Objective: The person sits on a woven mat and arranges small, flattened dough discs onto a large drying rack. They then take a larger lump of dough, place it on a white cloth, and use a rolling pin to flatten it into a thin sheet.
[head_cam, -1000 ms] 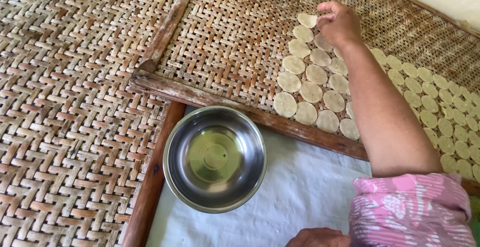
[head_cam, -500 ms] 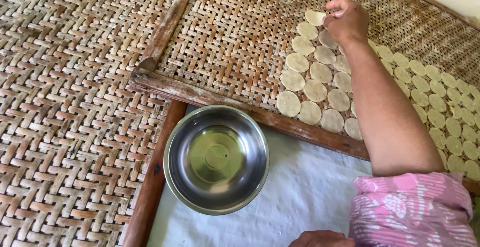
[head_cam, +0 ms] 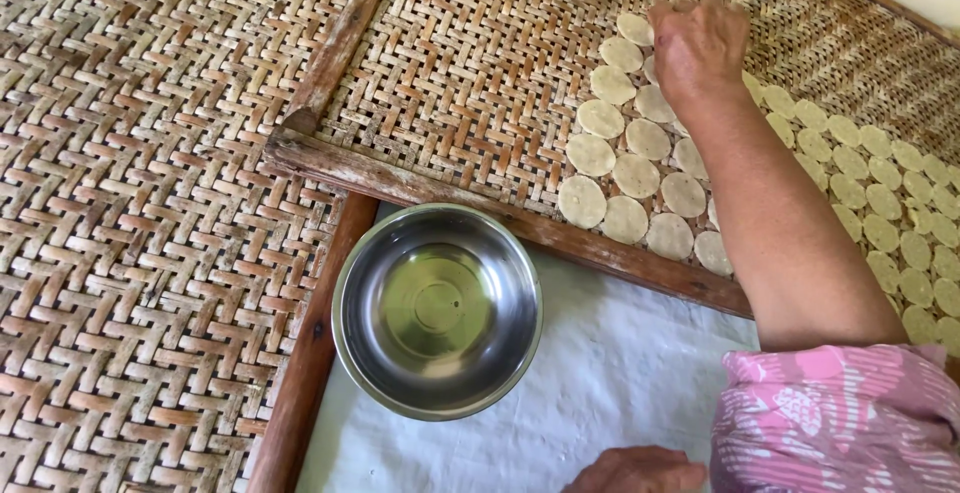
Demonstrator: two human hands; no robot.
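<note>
The right hand [head_cam: 697, 48] reaches far beyond the steel bowl [head_cam: 438, 310], out over the woven tray [head_cam: 470, 63] that lies just past the bowl's far rim. Its fingers are curled together, knuckles up, resting on the top of a patch of pale dough discs [head_cam: 625, 168]. Whether a disc is pinched under the fingertips cannot be told, as the back of the hand hides them. The discs lie flat on the weave in close rows, touching or nearly touching. The nearest ones sit just beyond the tray's wooden frame [head_cam: 420, 185], up and to the right of the bowl. More discs [head_cam: 900, 213] carry on past the forearm toward the right edge, further still from the bowl.

The left hand [head_cam: 635, 471] shows only in part at the bottom edge, to the lower right of the bowl, lying on a white cloth [head_cam: 610, 373]. Its fingers look relaxed and hold nothing that can be seen. A pink patterned sleeve [head_cam: 840, 418] is right of that hand.

The bowl stands upright on the cloth, shiny inside. Its rim lies just beside the tray frame on the far side. To the bowl's left a second woven tray [head_cam: 140, 253] spreads out, its wooden edge [head_cam: 315, 353] close to the bowl's left rim.
</note>
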